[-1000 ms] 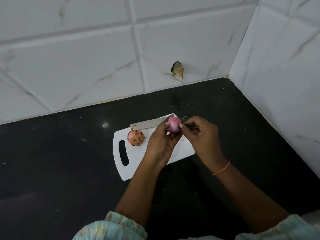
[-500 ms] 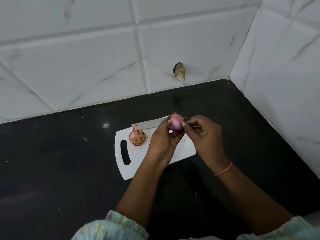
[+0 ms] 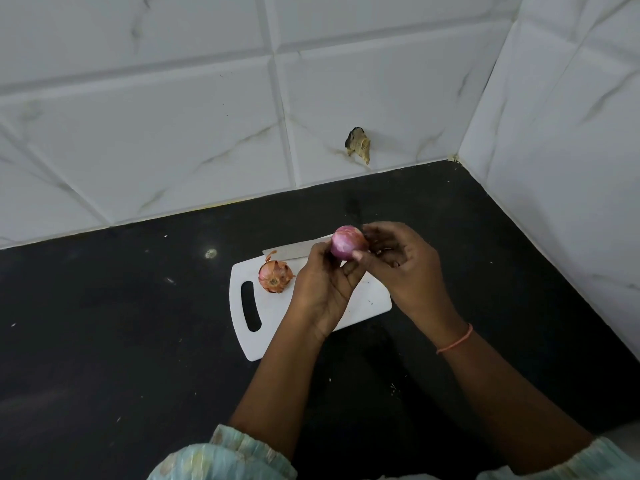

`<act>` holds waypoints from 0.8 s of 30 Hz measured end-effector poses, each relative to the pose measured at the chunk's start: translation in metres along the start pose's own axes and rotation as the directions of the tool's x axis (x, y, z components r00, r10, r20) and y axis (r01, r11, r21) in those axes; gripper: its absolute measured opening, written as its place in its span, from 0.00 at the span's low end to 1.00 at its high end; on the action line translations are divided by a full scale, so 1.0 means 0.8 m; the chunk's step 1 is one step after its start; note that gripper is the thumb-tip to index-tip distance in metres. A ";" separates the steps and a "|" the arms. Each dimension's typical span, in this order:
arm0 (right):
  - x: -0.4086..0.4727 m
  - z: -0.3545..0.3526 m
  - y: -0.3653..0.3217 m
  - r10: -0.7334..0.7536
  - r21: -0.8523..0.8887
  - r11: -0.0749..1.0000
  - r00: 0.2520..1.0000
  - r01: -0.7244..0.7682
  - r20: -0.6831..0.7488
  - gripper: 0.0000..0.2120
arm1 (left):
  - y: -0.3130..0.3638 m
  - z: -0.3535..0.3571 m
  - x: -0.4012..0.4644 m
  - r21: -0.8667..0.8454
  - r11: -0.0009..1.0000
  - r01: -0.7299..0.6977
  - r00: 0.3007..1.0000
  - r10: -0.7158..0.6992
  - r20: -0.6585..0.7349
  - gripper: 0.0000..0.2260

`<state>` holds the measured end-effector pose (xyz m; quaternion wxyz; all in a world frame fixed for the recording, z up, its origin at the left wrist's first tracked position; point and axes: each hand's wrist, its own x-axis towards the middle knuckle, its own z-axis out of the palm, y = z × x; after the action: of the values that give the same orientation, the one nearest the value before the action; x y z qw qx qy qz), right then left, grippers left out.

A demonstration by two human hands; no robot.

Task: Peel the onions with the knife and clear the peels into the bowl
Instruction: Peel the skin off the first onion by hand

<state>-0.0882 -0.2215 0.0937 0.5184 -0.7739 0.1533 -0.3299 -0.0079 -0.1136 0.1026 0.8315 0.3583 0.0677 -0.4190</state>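
Left hand [image 3: 323, 282] grips the peeled onion [image 3: 347, 242]; right hand [image 3: 403, 268] seemingly pinches its skin. Next, the unpeeled onion [image 3: 275, 276] needs the knife [image 3: 294, 250].

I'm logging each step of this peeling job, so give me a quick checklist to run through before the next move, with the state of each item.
1. Peeled onion held securely: ok, left hand grips it from below, right hand touches its side.
2. Dry skin off that onion: ok on the side shown; far side cannot tell.
3. Knife within reach: ok, blade lies at the far edge of the cutting board; handle hidden.
4. Second onion peeled: not ok, still in its skin on the board.
5. Bowl for peels ready: cannot tell, none in view.
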 end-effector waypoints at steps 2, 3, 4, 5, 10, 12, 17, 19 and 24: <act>0.001 -0.001 0.001 -0.066 -0.091 0.994 0.998 0.066 0.002 0.12 | -0.001 0.000 -0.002 0.034 0.999 -0.015 1.000 0.015 0.008 0.17; 0.001 -0.003 0.002 -0.076 -0.108 0.991 0.997 0.074 -0.016 0.11 | -0.002 0.000 -0.003 0.064 0.997 -0.031 0.999 0.031 0.014 0.17; 0.001 -0.005 0.003 -0.085 -0.116 0.990 0.996 0.080 -0.031 0.09 | -0.003 0.000 -0.004 0.104 0.993 -0.053 0.998 0.051 0.021 0.18; 0.001 -0.006 0.004 -0.097 -0.127 0.988 0.995 0.092 -0.037 0.08 | -0.005 -0.001 -0.004 0.147 0.986 -0.078 0.997 0.075 0.025 0.19; -0.003 -0.007 0.009 -0.226 -0.276 0.937 0.974 0.213 -0.014 0.05 | -0.005 -0.005 -0.003 0.245 0.963 -0.115 0.993 0.116 0.009 0.21; -0.005 -0.004 0.010 -0.273 -0.358 0.899 0.962 0.253 -0.007 0.04 | -0.005 -0.005 -0.003 0.271 0.957 -0.103 0.994 0.107 -0.001 0.20; -0.012 0.003 0.016 -0.266 -0.426 0.875 0.964 0.231 -0.022 0.06 | -0.007 -0.006 -0.006 0.318 0.944 -0.087 0.996 0.091 0.003 0.17; -0.012 0.003 0.018 -0.259 -0.447 0.867 0.966 0.220 -0.026 0.07 | -0.007 -0.006 -0.006 0.326 0.942 -0.081 0.996 0.083 0.006 0.16; -0.010 0.003 0.011 -0.291 -0.500 0.830 0.957 0.246 -0.012 0.01 | -0.007 -0.008 -0.006 0.328 0.943 -0.063 0.998 0.066 0.003 0.16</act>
<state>-0.0914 -0.2190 0.0820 0.2447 -0.8789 0.1447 -0.3831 -0.0141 -0.1085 0.0966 0.7734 0.4953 -0.0112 -0.3954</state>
